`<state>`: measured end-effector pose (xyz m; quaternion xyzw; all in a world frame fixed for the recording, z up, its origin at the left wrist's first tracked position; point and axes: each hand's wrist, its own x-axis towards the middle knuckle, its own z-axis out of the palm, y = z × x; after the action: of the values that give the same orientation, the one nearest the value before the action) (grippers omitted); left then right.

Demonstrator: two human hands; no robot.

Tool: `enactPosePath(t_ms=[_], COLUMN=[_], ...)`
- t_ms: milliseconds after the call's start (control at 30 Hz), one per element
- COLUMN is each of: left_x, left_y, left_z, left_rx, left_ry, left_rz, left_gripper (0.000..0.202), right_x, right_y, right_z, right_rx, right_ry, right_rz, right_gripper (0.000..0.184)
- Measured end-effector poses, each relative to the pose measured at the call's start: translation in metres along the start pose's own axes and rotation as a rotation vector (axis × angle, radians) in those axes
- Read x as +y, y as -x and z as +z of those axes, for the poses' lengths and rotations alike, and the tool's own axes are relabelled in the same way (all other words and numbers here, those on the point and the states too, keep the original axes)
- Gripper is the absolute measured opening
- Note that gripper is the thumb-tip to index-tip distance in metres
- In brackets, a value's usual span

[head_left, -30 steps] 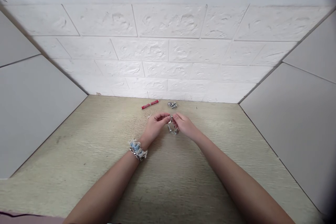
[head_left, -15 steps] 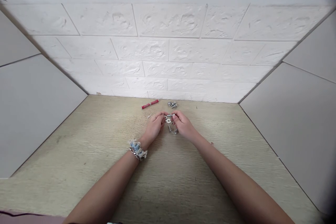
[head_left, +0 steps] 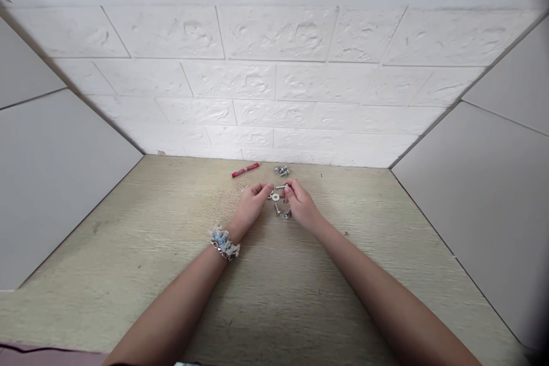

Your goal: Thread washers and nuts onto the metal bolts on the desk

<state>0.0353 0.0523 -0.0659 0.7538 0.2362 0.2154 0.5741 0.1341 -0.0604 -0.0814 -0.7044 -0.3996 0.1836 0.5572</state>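
Note:
My right hand (head_left: 300,204) pinches a small silver bolt (head_left: 281,187) by one end, its shaft pointing left. My left hand (head_left: 251,204) is curled, thumb and forefinger pressed together close to the bolt's free end; what they pinch is too small to name. A flat washer (head_left: 275,197) lies on the wooden table (head_left: 274,286) between the two hands. Under my right hand's knuckles lie a few more bolts (head_left: 283,213). A beaded bracelet sits on my left wrist.
A red pen-like stick (head_left: 245,170) lies near the back wall. Beside it sits a small heap of metal nuts and bolts (head_left: 281,171). Grey panels close the table in on the left and right, white brick-pattern wall behind.
Both hands shifted slightly toward the back wall. The hands drew a little apart, so the bolt and the washer on the table now show between them.

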Motion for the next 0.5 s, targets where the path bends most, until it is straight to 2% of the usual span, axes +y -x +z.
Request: enactPosePath(t_ms=[100, 167, 267, 333, 500], left_x=[-0.002, -0.003, -0.004, -0.005, -0.004], left_y=[-0.001, 0.0, 0.002, 0.002, 0.002], left_z=[-0.006, -0.01, -0.015, -0.017, -0.021], left_rx=[0.048, -0.023, -0.195, -0.265, -0.3], left_ry=[-0.247, -0.535, -0.885, -1.005, -1.09], left_rz=[0.119, 0.226, 0.318, 0.333, 0.321], left_gripper=[0.034, 0.033, 0.035, 0.035, 0.031], right_x=[0.007, 0.01, 0.012, 0.013, 0.015], right_y=[-0.003, -0.005, -0.006, -0.006, -0.008], right_z=[-0.006, -0.012, -0.02, -0.023, -0.028], right_rx=[0.081, 0.122, 0.146, 0.145, 0.151], right_ry=[0.012, 0.079, 0.233, 0.322, 0.44], right_rz=[0.017, 0.012, -0.015, -0.032, -0.106], right_gripper=[0.023, 0.025, 0.025, 0.024, 0.022])
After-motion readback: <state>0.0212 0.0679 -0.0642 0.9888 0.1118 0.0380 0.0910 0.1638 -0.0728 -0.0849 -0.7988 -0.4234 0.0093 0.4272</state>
